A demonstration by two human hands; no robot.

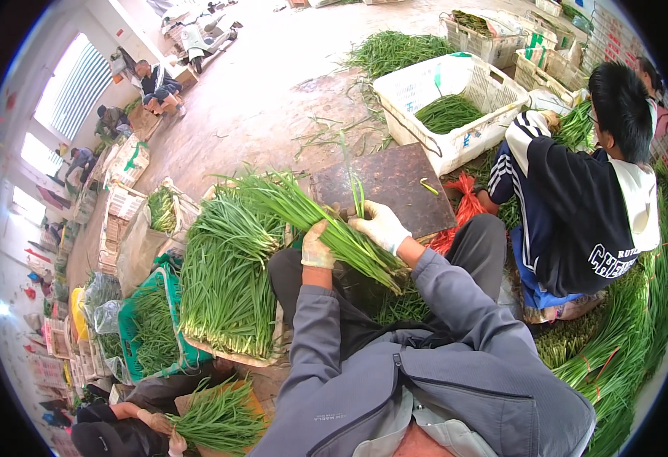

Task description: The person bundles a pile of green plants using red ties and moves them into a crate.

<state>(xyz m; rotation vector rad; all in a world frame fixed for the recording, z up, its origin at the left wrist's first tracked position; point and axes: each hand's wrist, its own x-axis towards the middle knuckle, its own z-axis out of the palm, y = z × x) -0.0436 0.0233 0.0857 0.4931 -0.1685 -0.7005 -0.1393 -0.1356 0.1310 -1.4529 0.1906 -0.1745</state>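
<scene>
Across my lap lies a bunch of garlic chives, long green blades with paler stem ends toward my lower right. My gloved left hand is closed around its middle from the left. My right hand, also in a pale glove, is closed at the other side of the bunch, with a few loose chive blades standing up from its fingers. A worn brown board is just beyond my hands. To my left, a large heap of garlic chives lies on a crate.
A white plastic crate with greens stands beyond the board. Red plastic strips hang at its right. A person in a black-and-white jacket sits close on my right. At left is a green-lined basket; another person's hands work at lower left.
</scene>
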